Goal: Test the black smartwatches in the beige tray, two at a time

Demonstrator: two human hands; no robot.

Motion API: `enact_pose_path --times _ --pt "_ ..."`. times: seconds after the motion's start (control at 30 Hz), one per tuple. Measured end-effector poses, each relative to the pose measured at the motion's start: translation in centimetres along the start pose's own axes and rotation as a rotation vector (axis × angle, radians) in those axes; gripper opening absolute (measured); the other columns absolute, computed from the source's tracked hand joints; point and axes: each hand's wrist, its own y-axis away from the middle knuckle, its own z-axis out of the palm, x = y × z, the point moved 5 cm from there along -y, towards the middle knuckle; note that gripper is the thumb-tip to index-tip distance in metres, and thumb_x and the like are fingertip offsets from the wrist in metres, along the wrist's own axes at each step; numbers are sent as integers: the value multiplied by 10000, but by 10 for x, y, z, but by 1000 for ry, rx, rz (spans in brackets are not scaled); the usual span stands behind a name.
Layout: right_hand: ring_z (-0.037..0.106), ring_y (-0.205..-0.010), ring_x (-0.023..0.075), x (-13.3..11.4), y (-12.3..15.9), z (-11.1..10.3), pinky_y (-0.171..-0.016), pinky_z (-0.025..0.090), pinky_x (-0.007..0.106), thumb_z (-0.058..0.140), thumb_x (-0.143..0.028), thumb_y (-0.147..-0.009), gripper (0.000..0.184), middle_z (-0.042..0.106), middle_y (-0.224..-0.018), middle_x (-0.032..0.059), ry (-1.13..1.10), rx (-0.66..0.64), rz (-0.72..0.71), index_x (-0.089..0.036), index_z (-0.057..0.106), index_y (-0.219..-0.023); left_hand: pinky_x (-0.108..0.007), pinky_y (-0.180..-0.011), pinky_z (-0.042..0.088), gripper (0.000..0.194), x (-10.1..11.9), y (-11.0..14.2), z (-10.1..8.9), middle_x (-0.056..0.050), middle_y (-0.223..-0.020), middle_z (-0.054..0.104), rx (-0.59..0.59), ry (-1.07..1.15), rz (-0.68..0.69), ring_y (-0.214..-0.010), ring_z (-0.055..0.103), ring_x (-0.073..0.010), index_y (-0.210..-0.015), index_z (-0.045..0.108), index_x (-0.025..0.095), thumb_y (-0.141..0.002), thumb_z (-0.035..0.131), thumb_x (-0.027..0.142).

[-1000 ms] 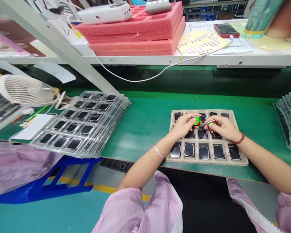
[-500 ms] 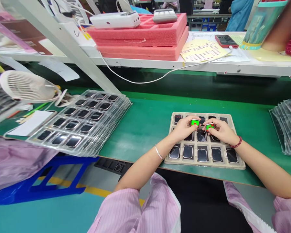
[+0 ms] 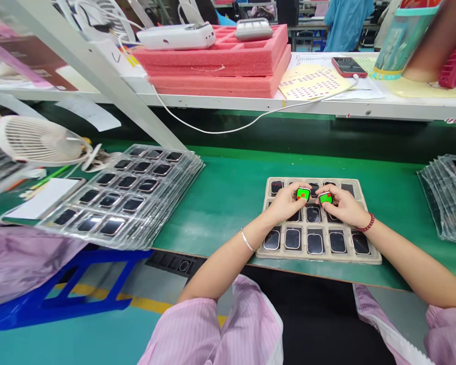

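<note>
While the left hand (image 3: 287, 203) and the right hand (image 3: 340, 205) sit just apart above the pulp tray (image 3: 319, 257), each one pinches a small square display between fingers and thumb. The left display (image 3: 303, 194) and the right display (image 3: 326, 198) both glow green and red, and they face up, close together, over the tray's upper rows. The tray lies on the green bench (image 3: 220, 203) at about 1 o'clock and holds rows of dark displays, some of them hidden under the hands. A beaded bracelet (image 3: 367, 223) circles the right wrist, and a thin metal bangle (image 3: 247, 241) circles the left. Pink striped sleeves (image 3: 213, 324) show at 6 o'clock.

At 10 o'clock, a stack of clear plastic trays (image 3: 184, 165) holds more dark displays, and a small white fan (image 3: 34, 139) stands beyond it at 9 o'clock. Another clear stack (image 3: 444, 203) lies at 3 o'clock. On the shelf at 12 o'clock sit pink foam trays (image 3: 213, 66), with a white power bank (image 3: 177, 36) on top and a white cable (image 3: 220, 131) hanging down. A phone (image 3: 347, 66) and a printed sheet (image 3: 311, 83) lie at 1 o'clock.
</note>
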Motion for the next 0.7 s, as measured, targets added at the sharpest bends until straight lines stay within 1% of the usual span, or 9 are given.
enact_pose_path --times 0.1,0.17,0.27,0.33,0.43,0.5,0.6,0.67,0.7 --pt "669 -851 215 -3 0 0 -738 550 354 574 -167 -818 278 675 -948 59 17 -8 2 -211 564 -1092 -261 -793 527 393 0 1 0 -91 -1116 667 -23 5 3 -962 657 -180 -1140 619 157 -749 599 118" --pt "665 -839 213 -4 0 0 -746 544 358 579 -165 -819 256 673 -926 51 26 -3 -1 -216 561 -1069 -270 -790 540 380 1 1 1 -101 -1156 654 -37 45 -5 -971 654 -185 -1149 614 155 -770 603 145" --pt "666 -857 213 -5 0 1 -772 536 361 587 -164 -820 239 673 -941 52 36 -8 -23 -213 560 -1053 -264 -747 556 333 1 1 2 -118 -1200 639 -58 129 -42 -946 658 -177 -1146 609 145 -818 575 195" --pt "667 -872 212 -5 1 1 -777 537 355 595 -170 -822 232 676 -951 56 26 -10 -28 -207 567 -1050 -259 -724 561 318 1 1 2 -120 -1164 653 -57 152 -51 -900 665 -167 -1136 610 139 -827 571 204" --pt "672 -778 189 2 0 -1 -659 552 312 579 -226 -855 216 685 -939 58 -64 10 37 -199 589 -1069 -261 -708 566 296 2 0 2 -120 -1111 670 -46 148 -47 -888 673 -174 -1103 621 129 -817 573 190" --pt "670 -687 168 7 0 -2 -565 543 282 536 -283 -894 218 696 -941 63 -142 32 104 -199 615 -1079 -269 -713 570 298 2 0 3 -124 -1121 669 -46 148 -47 -915 674 -187 -1089 627 123 -802 562 170" --pt "679 -651 163 12 -1 -3 -529 543 272 510 -317 -908 249 712 -958 68 -204 46 145 -208 650 -1084 -279 -776 565 399 1 0 3 -123 -1168 660 -51 144 -33 -996 664 -204 -1133 623 127 -743 543 95" --pt "687 -673 173 12 -2 -3 -535 551 279 546 -281 -874 270 715 -985 69 -204 43 125 -218 650 -1115 -282 -800 559 490 0 0 4 -120 -1209 647 -67 125 -27 -1035 654 -212 -1187 613 141 -712 522 60" --pt "692 -704 180 11 -2 -2 -559 562 287 567 -252 -851 298 713 -1005 69 -199 39 104 -222 643 -1137 -284 -791 560 517 0 0 4 -119 -1221 643 -74 111 -29 -1020 658 -210 -1212 606 149 -712 512 56"
